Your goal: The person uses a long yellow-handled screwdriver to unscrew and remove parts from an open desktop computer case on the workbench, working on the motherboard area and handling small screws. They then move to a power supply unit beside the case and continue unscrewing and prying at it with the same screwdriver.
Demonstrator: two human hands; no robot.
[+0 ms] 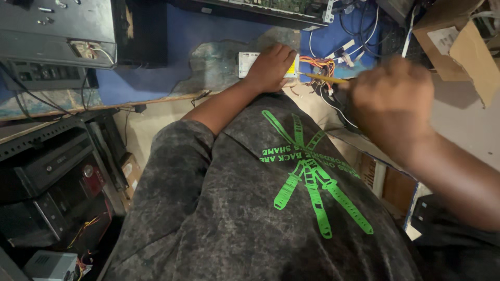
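My left hand [271,65] lies flat on a small white box-shaped unit [247,61] on the blue-topped bench [151,78], pressing it down. A bundle of coloured wires [317,65] comes out of the unit's right side. My right hand [393,104] is raised close to the camera and blurred, its fingers closed around a thin yellow stick-like tool [325,78] whose tip points left toward the wires. My grey shirt with a green print fills the lower middle of the view.
A grey metal computer case [57,31] stands at the back left. A cardboard box [463,41] sits at the upper right. Stacked black electronics units [47,166] are under the bench at left. Black cables [364,31] trail across the back.
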